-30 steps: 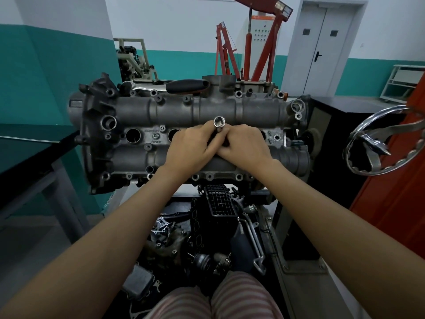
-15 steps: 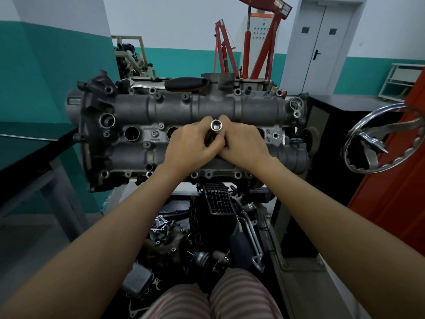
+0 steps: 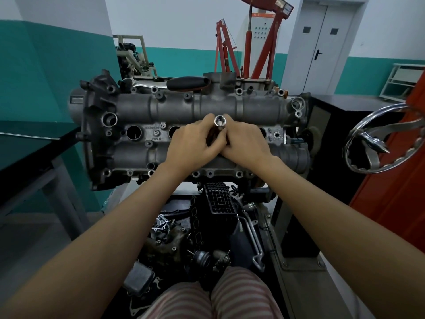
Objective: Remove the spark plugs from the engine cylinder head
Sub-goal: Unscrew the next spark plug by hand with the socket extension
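Both hands on socket tool at cyl. head centre.
Left hand (image 3: 193,146) & right hand (image 3: 247,143) curl round the socket tool (image 3: 220,122), its open end up, standing in a middle plug well of the cylinder head (image 3: 138,113). Casting text by the wells too blurred to read. Ratchet handle (image 3: 187,83) lies on head's far edge; red engine crane (image 3: 259,42) behind, chrome wheel (image 3: 377,143) to the right.

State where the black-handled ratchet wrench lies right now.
In the head view, the black-handled ratchet wrench lies along the far top edge of the grey metal cylinder head, left of centre, beyond both hands, untouched.
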